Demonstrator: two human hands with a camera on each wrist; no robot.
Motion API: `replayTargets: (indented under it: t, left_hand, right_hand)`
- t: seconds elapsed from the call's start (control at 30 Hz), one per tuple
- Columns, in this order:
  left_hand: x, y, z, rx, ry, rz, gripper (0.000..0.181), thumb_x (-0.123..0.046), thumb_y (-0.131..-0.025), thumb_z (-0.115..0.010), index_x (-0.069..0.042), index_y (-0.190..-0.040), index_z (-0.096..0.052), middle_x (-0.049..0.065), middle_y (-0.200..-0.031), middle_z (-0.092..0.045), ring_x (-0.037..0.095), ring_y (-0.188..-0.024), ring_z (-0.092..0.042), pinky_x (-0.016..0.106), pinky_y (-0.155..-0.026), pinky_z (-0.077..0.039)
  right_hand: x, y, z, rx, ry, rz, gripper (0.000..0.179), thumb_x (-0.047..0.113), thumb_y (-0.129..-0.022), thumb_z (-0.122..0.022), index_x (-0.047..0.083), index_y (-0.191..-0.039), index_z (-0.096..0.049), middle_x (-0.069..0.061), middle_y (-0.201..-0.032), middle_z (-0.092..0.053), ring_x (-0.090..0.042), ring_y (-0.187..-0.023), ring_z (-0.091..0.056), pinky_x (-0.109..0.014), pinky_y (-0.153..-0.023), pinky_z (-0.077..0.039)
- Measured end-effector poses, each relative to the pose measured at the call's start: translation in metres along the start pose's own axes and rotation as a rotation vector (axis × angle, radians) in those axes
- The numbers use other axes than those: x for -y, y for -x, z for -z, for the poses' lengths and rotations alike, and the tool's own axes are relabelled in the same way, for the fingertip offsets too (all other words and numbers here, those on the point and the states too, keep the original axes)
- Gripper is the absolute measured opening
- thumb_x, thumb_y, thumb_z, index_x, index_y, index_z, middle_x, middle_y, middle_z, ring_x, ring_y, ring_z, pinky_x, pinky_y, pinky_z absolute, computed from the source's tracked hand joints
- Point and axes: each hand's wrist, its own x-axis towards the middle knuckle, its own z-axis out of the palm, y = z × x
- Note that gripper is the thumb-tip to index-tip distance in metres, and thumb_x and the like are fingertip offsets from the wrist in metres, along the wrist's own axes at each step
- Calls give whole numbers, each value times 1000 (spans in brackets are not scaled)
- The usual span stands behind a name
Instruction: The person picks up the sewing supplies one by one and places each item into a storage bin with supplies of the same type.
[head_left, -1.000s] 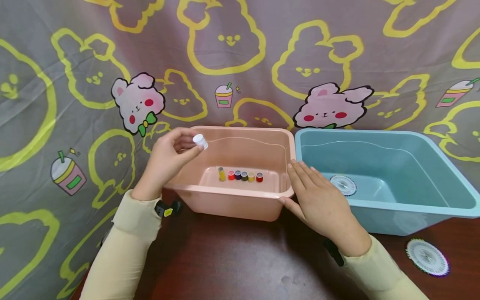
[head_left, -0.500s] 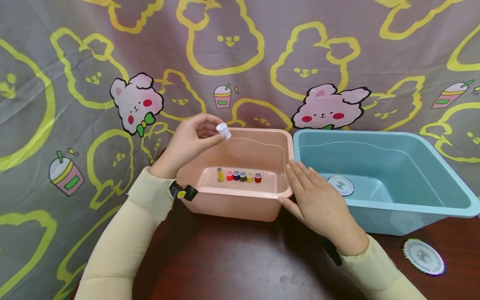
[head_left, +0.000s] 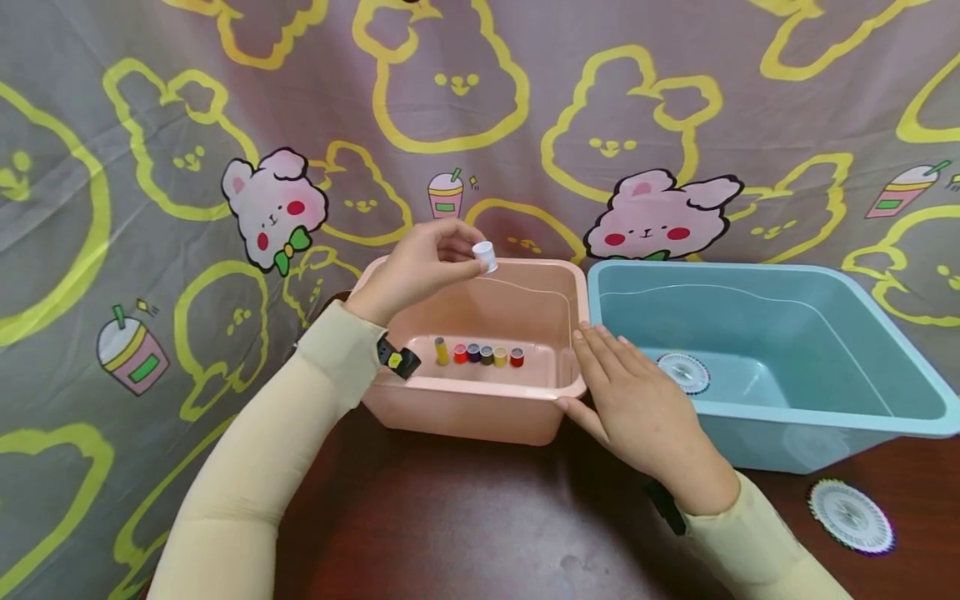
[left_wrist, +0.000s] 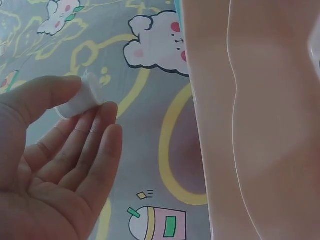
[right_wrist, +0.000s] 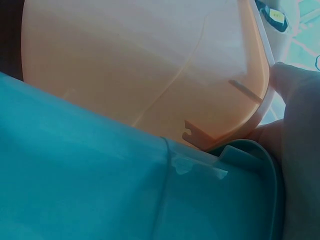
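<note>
My left hand pinches a small white thread spool between thumb and fingertips, above the back of the pink bin. In the left wrist view the spool is tilted, with the thumb on one side and fingers on the other. A row of coloured thread spools stands on the pink bin's floor, with a taller yellow one at its left end. My right hand rests with straight fingers on the pink bin's right rim, beside the blue bin.
Inside the blue bin lies a round wheel of pins. Another pin wheel is on the dark wooden table, in front of that bin. A patterned curtain hangs close behind both bins.
My left hand has carried the white spool rightward and slightly up, from the pink bin's left rim to above its back middle. The right hand stays in place.
</note>
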Motion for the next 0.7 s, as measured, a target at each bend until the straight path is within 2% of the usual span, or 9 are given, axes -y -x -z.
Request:
replayTargets:
  t: [0.13,0.3,0.6,0.7]
  left_hand:
    - [2,-12,-4,33,1,-2,31,-11,-87,-80,-3,-115,-68,12,-104,-70,21,-95,-67,32,-89,-54]
    - [10,-27,-12,128,11,-31,28,-8,-88,-78,-2,-113,-68,12,-103,-72,22,-95,-68,32,-91,-54]
    - [29,-54,-32,229,-71,-10,26,-4,-88,-77,0,-111,-65,14,-104,-71,24,-99,-69,30,-92,-55]
    - [36,-61,-39,287,-117,-7,27,-3,-87,-77,0,-111,-65,13,-104,-71,23,-101,-68,29,-92,-54]
  right_hand:
    - [0,0,0,8,5,-5,96,68,-100,-6,-6,-150,-41,-21,-158,-37,-37,-146,-37,-50,-117,-32]
    - [-1,0,0,13,7,-11,98,69,-99,-5,-5,-151,-40,-21,-159,-37,-37,-146,-37,-50,-117,-32]
    - [-2,1,-1,-16,1,2,95,68,-100,-9,-6,-150,-41,-21,-157,-39,-37,-144,-39,-50,-116,-34]
    - [-2,1,-2,-12,-2,7,93,68,-101,-12,-5,-150,-42,-21,-157,-39,-37,-144,-39,-50,-117,-34]
